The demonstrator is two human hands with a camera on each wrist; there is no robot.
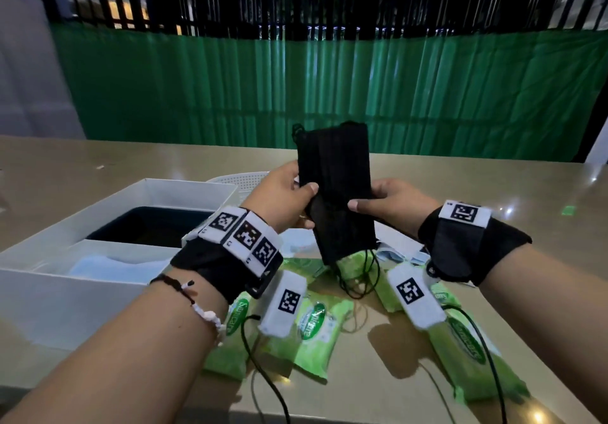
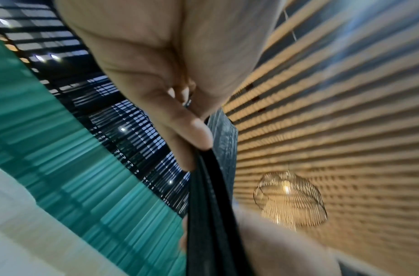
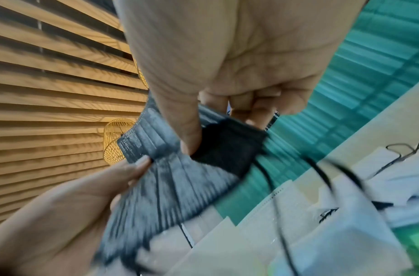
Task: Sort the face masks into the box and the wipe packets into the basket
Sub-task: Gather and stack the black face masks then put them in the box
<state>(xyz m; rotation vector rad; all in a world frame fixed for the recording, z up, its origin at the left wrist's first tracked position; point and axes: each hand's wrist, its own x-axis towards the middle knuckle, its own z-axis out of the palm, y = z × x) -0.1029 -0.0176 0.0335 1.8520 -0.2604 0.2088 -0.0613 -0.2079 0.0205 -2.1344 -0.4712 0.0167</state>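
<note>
Black masks held up between both hands, above the worktop.

The left hand (image 1: pixel 285 198) and right hand (image 1: pixel 388 204) each pinch a side of the black face masks (image 1: pixel 339 190), ear loops dangling over green wipe packets (image 1: pixel 314 334); the white box (image 1: pixel 108 226) sits left.

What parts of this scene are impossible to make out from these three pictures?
- Head view: the white perforated basket is mostly hidden behind the left hand and the white cardboard box.
- How many black pleated face masks the hands hold: layers overlap.
- Right wrist view: the pale masks on the table are blurred.
</note>
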